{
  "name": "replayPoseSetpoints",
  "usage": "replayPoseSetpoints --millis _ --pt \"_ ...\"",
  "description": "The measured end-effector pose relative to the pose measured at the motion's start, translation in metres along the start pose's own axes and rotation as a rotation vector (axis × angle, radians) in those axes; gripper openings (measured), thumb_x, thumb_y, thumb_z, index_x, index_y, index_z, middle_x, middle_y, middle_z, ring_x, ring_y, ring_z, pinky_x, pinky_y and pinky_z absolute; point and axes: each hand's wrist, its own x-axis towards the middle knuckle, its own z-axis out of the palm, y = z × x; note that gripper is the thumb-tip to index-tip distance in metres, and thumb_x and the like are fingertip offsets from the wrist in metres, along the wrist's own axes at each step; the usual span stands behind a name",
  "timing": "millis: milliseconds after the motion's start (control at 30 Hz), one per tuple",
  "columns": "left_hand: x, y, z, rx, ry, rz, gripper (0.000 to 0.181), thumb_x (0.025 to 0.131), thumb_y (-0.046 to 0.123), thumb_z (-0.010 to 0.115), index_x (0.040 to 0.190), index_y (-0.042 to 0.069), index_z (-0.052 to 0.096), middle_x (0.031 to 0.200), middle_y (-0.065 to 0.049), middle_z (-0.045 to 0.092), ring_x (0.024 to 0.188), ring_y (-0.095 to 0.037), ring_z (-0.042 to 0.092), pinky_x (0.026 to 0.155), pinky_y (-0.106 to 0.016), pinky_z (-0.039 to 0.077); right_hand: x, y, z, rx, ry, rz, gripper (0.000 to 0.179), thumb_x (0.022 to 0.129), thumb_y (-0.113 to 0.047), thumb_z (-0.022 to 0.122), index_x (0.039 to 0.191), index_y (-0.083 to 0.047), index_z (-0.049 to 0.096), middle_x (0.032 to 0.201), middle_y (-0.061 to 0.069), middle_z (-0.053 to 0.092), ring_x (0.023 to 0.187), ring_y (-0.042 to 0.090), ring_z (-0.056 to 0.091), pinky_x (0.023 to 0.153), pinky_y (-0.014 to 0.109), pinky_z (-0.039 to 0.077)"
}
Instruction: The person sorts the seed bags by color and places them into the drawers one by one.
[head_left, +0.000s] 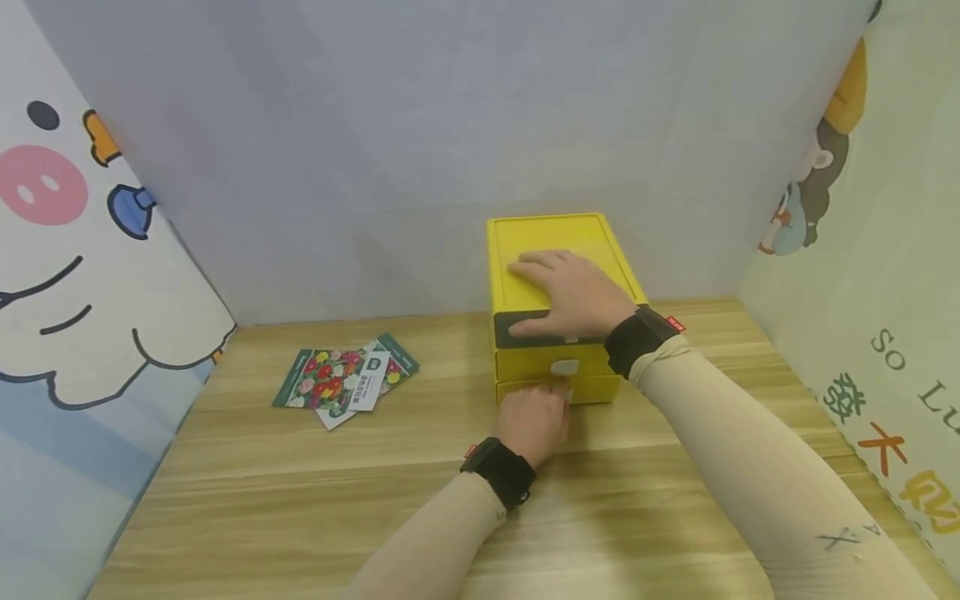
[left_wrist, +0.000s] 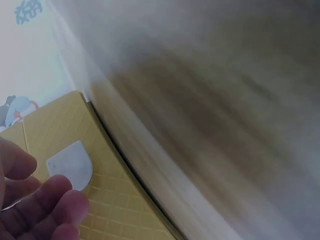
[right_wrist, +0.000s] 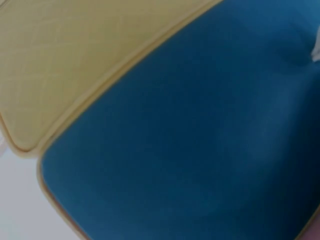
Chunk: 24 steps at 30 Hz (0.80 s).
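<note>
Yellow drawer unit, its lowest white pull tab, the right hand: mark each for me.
Yellow drawer unit [head_left: 557, 234], head view, rear of its top.
Lowest white pull tab [left_wrist: 71, 162], left wrist view, its flat face.
Right hand [head_left: 577, 293], head view, back of the hand.

– What pattern marks the boxy yellow plastic drawer unit [head_left: 551, 233] under the right grip [head_left: 581, 296]?
– A grid on its lower fronts [right_wrist: 75, 70]; the top front [right_wrist: 165, 130] is dark blue.
– Flat, green-edged rectangular packets [head_left: 326, 379] left of the left grip [head_left: 534, 421]?
– Red, pink and yellow flowers.
</note>
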Motion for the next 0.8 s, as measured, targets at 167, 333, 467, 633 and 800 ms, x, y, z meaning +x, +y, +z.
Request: replayPoseSetpoints --millis 167,333,467,633,800 --pt "-0.0028 0.0019 0.0019 0.007 0.008 0.002 0.024 0.093 0.025 0.059 0.073 0.017 0.069 0.06 0.005 0.059 0.051 -0.011 0.058 0.04 -0.03 0.041 0.0001 -0.002 -0.0031 0.0 -0.003 0.007 0.091 0.074 -0.07 0.066 0.147 -0.02 0.04 0.148 0.004 0.04 0.136 0.029 0.034 0.112 0.046 0.023" --pt "-0.0037 0.0049 0.0012 0.012 -0.026 -0.027 0.019 0.092 0.025 0.059 0.078 0.016 0.068 0.065 0.003 0.062 0.054 -0.014 0.06 0.042 -0.032 0.044 0.0001 -0.0041 -0.0044 0.011 -0.006 0.004 0.09 0.075 -0.068 0.067 0.146 -0.019 0.041 0.147 0.004 0.041 0.135 0.029 0.035 0.112 0.046 0.023" --pt "-0.0027 0.0073 0.0032 0.005 -0.063 -0.038 0.013 0.092 0.024 0.059 0.086 0.015 0.066 0.067 0.003 0.063 0.054 -0.015 0.061 0.042 -0.033 0.044 -0.0006 -0.0042 -0.0046 0.013 -0.014 0.012 0.09 0.075 -0.069 0.066 0.146 -0.02 0.04 0.148 0.004 0.04 0.136 0.029 0.034 0.112 0.047 0.024" --pt "-0.0008 0.0087 0.0063 -0.022 -0.096 -0.069 0.012 0.091 0.024 0.061 0.082 0.016 0.063 0.065 0.004 0.061 0.054 -0.016 0.061 0.041 -0.034 0.044 -0.0004 -0.0053 -0.0047 0.014 -0.014 0.019 0.09 0.074 -0.069 0.066 0.146 -0.02 0.041 0.148 0.005 0.04 0.135 0.03 0.034 0.112 0.047 0.023" --pt "0.0017 0.01 0.0085 -0.004 -0.123 -0.099 0.015 0.092 0.024 0.06 0.079 0.016 0.062 0.063 0.003 0.061 0.052 -0.017 0.061 0.04 -0.035 0.044 0.0013 -0.0073 -0.0043 0.003 -0.017 0.03 0.09 0.075 -0.069 0.065 0.146 -0.021 0.041 0.148 0.004 0.04 0.135 0.03 0.034 0.112 0.047 0.022"
